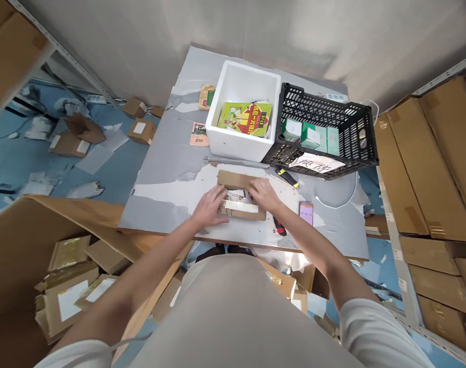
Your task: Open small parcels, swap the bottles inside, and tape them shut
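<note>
A small cardboard box (236, 179) lies on the table in front of me, its top flap raised at the far side. Inside it I see something wrapped in clear or white plastic (237, 194), whose kind I cannot make out. My left hand (211, 207) grips the box's left end, fingertips at the opening and thumb low along the near side. At the right end, my right hand (264, 194) is closed with curled fingers on the box's edge; its fingertips are partly hidden. A red and black utility knife (279, 226) lies by the box's near right corner.
Behind the box stand a white foam box (240, 148) holding booklets and a black plastic crate (340, 158) with green-and-white cartons. A yellow-black cutter (287, 178), a phone (306, 212) and a white cable lie right. A large carton (75, 204) of flattened boxes stands left.
</note>
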`<state>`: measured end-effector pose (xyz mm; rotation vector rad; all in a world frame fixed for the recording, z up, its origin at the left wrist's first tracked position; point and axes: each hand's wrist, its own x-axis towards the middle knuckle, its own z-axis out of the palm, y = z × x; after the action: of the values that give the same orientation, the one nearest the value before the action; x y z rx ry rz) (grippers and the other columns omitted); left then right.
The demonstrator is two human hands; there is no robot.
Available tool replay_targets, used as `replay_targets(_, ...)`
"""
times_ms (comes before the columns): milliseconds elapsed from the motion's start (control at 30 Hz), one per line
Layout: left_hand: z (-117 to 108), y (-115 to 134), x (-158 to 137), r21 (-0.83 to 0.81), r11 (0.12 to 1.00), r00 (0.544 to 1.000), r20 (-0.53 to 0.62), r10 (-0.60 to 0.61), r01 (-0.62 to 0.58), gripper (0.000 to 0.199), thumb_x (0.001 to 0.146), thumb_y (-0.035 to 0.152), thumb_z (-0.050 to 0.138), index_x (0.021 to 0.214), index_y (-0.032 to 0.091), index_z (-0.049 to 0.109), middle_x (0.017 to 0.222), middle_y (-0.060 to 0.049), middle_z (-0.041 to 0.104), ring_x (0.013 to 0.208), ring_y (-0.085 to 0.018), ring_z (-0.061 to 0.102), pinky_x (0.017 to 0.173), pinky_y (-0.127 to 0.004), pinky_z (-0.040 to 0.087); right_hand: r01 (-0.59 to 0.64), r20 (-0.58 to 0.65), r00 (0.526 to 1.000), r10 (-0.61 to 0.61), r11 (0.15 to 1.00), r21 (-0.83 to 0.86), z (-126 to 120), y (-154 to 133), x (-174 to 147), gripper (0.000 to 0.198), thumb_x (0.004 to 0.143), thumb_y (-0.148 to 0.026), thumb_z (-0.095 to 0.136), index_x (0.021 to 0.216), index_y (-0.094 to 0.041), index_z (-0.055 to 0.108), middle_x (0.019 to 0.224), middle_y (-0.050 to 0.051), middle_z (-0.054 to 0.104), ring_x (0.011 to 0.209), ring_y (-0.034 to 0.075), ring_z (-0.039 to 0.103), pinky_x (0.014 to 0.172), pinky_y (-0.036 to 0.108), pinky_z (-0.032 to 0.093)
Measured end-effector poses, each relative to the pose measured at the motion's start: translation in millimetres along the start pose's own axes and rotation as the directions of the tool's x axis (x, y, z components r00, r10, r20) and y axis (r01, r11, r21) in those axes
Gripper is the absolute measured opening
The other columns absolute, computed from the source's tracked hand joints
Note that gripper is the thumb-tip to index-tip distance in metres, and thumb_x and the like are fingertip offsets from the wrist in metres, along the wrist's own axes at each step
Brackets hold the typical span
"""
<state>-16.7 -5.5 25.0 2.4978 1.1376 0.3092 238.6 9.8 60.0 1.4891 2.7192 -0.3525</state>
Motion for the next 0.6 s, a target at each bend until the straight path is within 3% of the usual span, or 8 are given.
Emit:
replay_targets(67, -15, -21, 15, 0.018, 0.993, 0.984, 0.143, 0.110, -0.114, 0.117, 0.053, 0.063, 0.072, 0.144, 0.009, 0.021, 0.151, -0.021, 0.019, 0.141, -0.036, 0.013, 0.112, -0.048, 0.019, 0.044, 0.087, 0.995, -0.045, 0.999, 0.011, 1, -11, -19, 0.040, 0.092, -0.034, 0.043, 0.126, -0.013, 0.050, 0.123, 0.016, 0.052, 0.113, 0.027, 0.043, 0.099, 0.042, 0.029)
replay_targets(167, -19, -46, 31, -0.003, 0.976, 0.944, 0.255, 0.210, -0.217, 0.123, 0.052, 0.063, 0.071, 0.145, 0.006, 0.016, 0.151, -0.023, 0.017, 0.141, -0.036, 0.012, 0.113, -0.046, 0.018, -0.098, 0.165, 0.982, 0.096, 0.995, -0.001, 6, -31, -35, 0.061, 0.082, -0.039, 0.060, 0.132, -0.009, 0.041, 0.118, 0.018, 0.054, 0.110, 0.028, 0.047, 0.096, 0.040, 0.031)
replay_targets(300, -4, -63, 34, -0.076, 0.958, 0.940, 0.188, 0.285, -0.276, 0.124, 0.053, 0.061, 0.072, 0.146, 0.005, 0.012, 0.150, -0.024, 0.021, 0.140, -0.036, 0.018, 0.113, -0.046, 0.021, -0.255, 0.091, 0.961, 0.261, 0.965, -0.064, 25, -57, -48, 0.024, 0.087, -0.023, 0.053, 0.109, -0.015, 0.056, 0.102, 0.012, 0.060, 0.094, 0.022, 0.053, 0.080, 0.032, 0.037)
replay_targets(367, 4, -66, 33, -0.091, 0.954, 0.941, 0.164, 0.296, -0.285, 0.121, 0.056, 0.060, 0.071, 0.146, 0.007, 0.010, 0.150, -0.023, 0.022, 0.139, -0.036, 0.019, 0.113, -0.046, 0.022, -0.243, 0.004, 0.969, 0.245, 0.963, -0.118, 41, -68, -59, 0.016, 0.090, -0.016, 0.045, 0.097, -0.018, 0.059, 0.093, 0.010, 0.061, 0.085, 0.021, 0.053, 0.071, 0.031, 0.036)
replay_targets(467, 10, -66, 32, -0.087, 0.958, 0.948, 0.149, 0.282, -0.272, 0.115, 0.061, 0.059, 0.066, 0.146, 0.007, 0.009, 0.150, -0.022, 0.022, 0.140, -0.035, 0.019, 0.114, -0.046, 0.021, -0.160, -0.076, 0.986, 0.150, 0.976, -0.150, 67, -78, -79, 0.023, 0.091, -0.012, 0.039, 0.087, -0.019, 0.061, 0.084, 0.007, 0.062, 0.076, 0.019, 0.051, 0.067, 0.032, 0.034)
replay_targets(600, -1, -65, 34, -0.054, 0.963, 0.936, 0.225, 0.270, -0.265, 0.115, 0.062, 0.059, 0.064, 0.146, 0.004, 0.008, 0.151, -0.023, 0.018, 0.141, -0.033, 0.014, 0.114, -0.043, 0.019, -0.099, -0.150, 0.985, 0.087, 0.992, -0.073, 83, -78, -98, 0.020, 0.091, -0.025, 0.047, 0.103, -0.016, 0.061, 0.105, 0.012, 0.061, 0.091, 0.022, 0.052, 0.080, 0.036, 0.036)
